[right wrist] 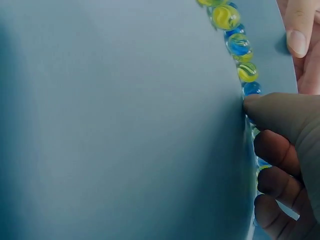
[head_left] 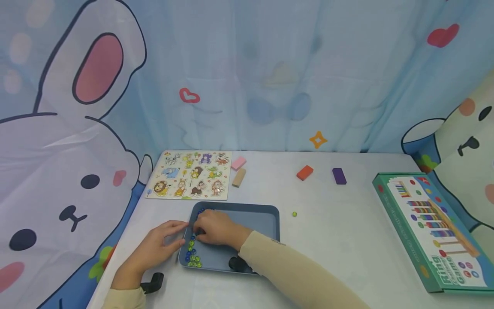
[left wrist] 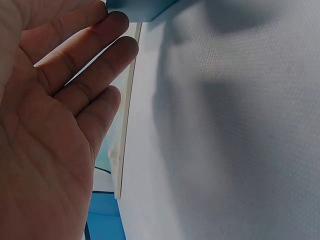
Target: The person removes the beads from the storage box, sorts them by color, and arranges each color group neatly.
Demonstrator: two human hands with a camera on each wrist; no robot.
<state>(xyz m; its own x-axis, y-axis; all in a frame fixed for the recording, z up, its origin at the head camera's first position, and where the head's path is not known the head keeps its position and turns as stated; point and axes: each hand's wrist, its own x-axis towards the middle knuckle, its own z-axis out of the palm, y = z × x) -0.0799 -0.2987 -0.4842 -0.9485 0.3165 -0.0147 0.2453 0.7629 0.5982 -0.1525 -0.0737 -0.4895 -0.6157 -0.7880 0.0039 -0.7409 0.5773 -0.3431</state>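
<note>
A blue-grey tray [head_left: 239,266] lies on the table, with blue and yellow-green marbles [head_left: 194,260] lined along its left side. My right hand [head_left: 218,227] reaches into the tray over this row. In the right wrist view, its thumb [right wrist: 270,111] touches the row beside a blue marble [right wrist: 252,89], and the other bent fingers [right wrist: 275,182] rest over more marbles, apart from the thumb. My left hand [head_left: 156,244] is at the tray's left edge, fingers extended, fingertips at the rim. Its palm [left wrist: 45,145] shows nothing held.
An animal puzzle board [head_left: 191,176] lies behind the tray. Pink [head_left: 238,163], tan [head_left: 239,177], orange [head_left: 305,172] and purple blocks [head_left: 339,176] lie at the back. One yellow-green marble [head_left: 294,214] sits right of the tray. A green toy box [head_left: 436,231] stands far right.
</note>
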